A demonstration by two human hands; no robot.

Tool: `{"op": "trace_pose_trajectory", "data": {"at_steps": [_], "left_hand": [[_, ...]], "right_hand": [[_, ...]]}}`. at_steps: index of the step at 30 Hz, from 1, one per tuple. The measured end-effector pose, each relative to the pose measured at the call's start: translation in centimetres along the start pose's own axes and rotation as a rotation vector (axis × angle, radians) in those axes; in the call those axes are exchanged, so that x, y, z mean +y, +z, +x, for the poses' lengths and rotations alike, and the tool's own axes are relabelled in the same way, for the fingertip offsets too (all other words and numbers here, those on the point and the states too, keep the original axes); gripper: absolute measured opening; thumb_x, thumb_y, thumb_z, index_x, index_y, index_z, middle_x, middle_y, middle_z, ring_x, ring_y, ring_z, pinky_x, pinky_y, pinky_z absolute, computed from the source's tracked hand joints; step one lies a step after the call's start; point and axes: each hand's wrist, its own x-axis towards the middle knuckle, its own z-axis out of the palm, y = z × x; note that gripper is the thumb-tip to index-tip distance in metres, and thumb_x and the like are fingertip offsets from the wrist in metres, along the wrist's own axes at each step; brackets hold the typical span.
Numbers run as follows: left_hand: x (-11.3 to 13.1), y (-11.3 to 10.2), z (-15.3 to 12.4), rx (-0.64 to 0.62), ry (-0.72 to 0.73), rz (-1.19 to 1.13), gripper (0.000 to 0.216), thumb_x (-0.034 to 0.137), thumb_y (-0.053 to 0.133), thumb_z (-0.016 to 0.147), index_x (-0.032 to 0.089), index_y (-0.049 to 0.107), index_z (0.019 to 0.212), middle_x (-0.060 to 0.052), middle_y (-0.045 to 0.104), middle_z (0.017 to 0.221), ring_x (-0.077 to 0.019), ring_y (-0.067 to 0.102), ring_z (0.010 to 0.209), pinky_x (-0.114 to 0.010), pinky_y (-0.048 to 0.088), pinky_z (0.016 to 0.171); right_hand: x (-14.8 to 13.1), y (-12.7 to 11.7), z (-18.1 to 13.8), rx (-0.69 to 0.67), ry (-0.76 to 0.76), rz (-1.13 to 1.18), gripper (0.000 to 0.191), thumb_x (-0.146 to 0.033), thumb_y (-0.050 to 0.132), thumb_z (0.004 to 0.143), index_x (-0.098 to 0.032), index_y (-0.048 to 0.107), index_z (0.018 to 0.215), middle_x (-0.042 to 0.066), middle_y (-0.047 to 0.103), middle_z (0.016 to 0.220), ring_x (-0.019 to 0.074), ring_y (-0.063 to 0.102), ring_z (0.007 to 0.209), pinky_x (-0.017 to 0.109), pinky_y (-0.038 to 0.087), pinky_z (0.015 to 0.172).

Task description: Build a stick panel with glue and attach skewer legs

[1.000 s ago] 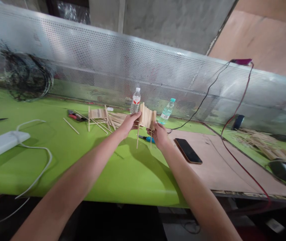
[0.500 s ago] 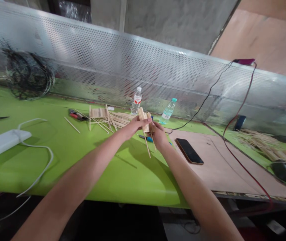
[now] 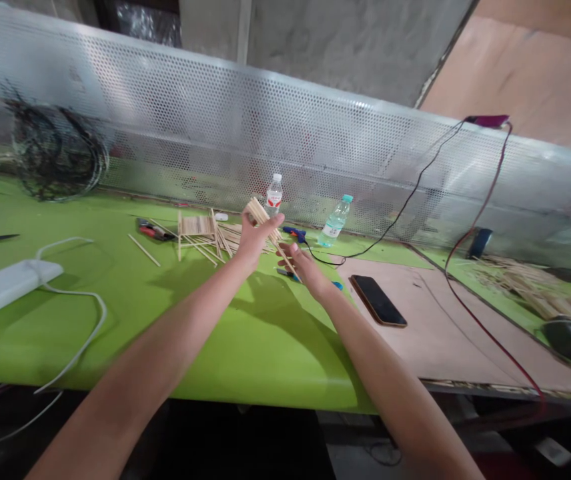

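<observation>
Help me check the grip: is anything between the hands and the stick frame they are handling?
Nothing visible is. The left hand grips the stick frame directly, raised above the green table. The right hand meets one long stick of it from below, with no tool or loose stick between them.

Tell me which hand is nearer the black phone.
Right. The right hand is just left of the phone, over the green mat. The left hand, gripping the stick panel, is farther left, beyond the right hand.
</observation>
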Motion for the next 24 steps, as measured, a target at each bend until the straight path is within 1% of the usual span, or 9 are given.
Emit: {"op": "trace_pose_trajectory", "data": {"at_steps": [3,6,9,12,14,16,20,22,24], "left_hand": [[0.3,-0.3,0.2,0.020,0.019,-0.032,0.086,0.049,0.085,0.072,0.025,0.035,0.138,-0.014,0.060,0.136,-0.0249,0.062,0.124,-0.036,0.053,0.099],[0.4,-0.4,0.0,-0.001,0.014,-0.027,0.097,0.047,0.086,0.071,0.026,0.026,0.146,-0.015,0.058,0.138,-0.0256,0.062,0.123,-0.037,0.052,0.099],[0.4,-0.3,-0.2,-0.065,0.044,-0.023,0.102,0.048,0.088,0.070,0.030,0.025,0.149,-0.013,0.057,0.139,-0.0258,0.061,0.123,-0.038,0.051,0.100],[0.6,-0.2,-0.5,-0.167,0.074,-0.057,0.110,0.045,0.092,0.066,0.035,0.023,0.151,-0.011,0.055,0.143,-0.0256,0.060,0.126,-0.037,0.050,0.103],[0.7,-0.2,-0.8,-0.243,0.075,-0.058,0.114,0.045,0.093,0.066,0.038,0.020,0.153,-0.011,0.054,0.145,-0.0255,0.059,0.127,-0.037,0.050,0.104],[0.8,-0.3,-0.9,-0.301,0.077,-0.059,0.111,0.049,0.089,0.070,0.040,0.018,0.154,-0.010,0.054,0.145,-0.0256,0.058,0.127,-0.038,0.050,0.103],[0.9,-0.3,-0.9,-0.299,0.049,-0.086,0.085,0.067,0.067,0.085,0.037,0.026,0.154,-0.010,0.055,0.144,-0.0256,0.059,0.127,-0.038,0.051,0.100],[1.0,-0.3,-0.8,-0.286,0.032,-0.099,0.077,0.073,0.055,0.089,0.032,0.035,0.151,-0.012,0.057,0.142,-0.0250,0.060,0.125,-0.037,0.051,0.099],[1.1,-0.3,-0.9,-0.291,0.033,-0.121,0.076,0.078,0.046,0.090,0.030,0.041,0.148,-0.012,0.060,0.138,-0.0247,0.061,0.123,-0.036,0.053,0.096]], "right_hand": [[0.0,-0.1,-0.3,-0.035,0.007,-0.075,0.070,-0.071,0.075,0.075,-0.030,0.067,0.132,0.009,0.064,0.139,0.0259,0.064,0.117,0.048,0.047,0.108],[-0.3,-0.2,-0.8,-0.105,0.009,-0.125,0.085,-0.063,0.081,0.073,-0.030,0.055,0.147,0.012,0.053,0.151,0.0298,0.055,0.132,0.053,0.042,0.114],[-0.7,-0.1,-1.2,-0.177,0.002,-0.152,0.093,-0.051,0.086,0.071,-0.031,0.047,0.153,0.012,0.047,0.156,0.0313,0.046,0.140,0.055,0.037,0.117],[-0.7,0.1,-1.3,-0.179,0.020,-0.192,0.101,-0.037,0.090,0.065,-0.032,0.044,0.154,0.012,0.047,0.153,0.0322,0.046,0.138,0.056,0.036,0.116],[-0.5,0.2,-1.2,-0.164,0.040,-0.208,0.105,-0.029,0.091,0.060,-0.032,0.043,0.154,0.012,0.048,0.148,0.0321,0.048,0.133,0.054,0.041,0.112],[-0.3,0.3,-1.0,-0.138,0.048,-0.203,0.106,-0.025,0.090,0.057,-0.030,0.043,0.152,0.012,0.050,0.140,0.0311,0.051,0.126,0.051,0.047,0.105],[-0.2,0.2,-0.9,-0.102,0.016,-0.174,0.095,-0.023,0.087,0.058,-0.030,0.049,0.145,0.008,0.053,0.128,0.0275,0.054,0.116,0.046,0.051,0.097],[-0.2,0.1,-0.8,-0.089,0.005,-0.144,0.090,-0.025,0.087,0.059,-0.029,0.051,0.142,0.007,0.054,0.126,0.0264,0.054,0.115,0.045,0.050,0.099],[-0.3,0.0,-0.8,-0.078,0.004,-0.078,0.083,-0.028,0.086,0.061,-0.028,0.054,0.138,0.007,0.055,0.125,0.0251,0.055,0.115,0.044,0.047,0.102]]}}
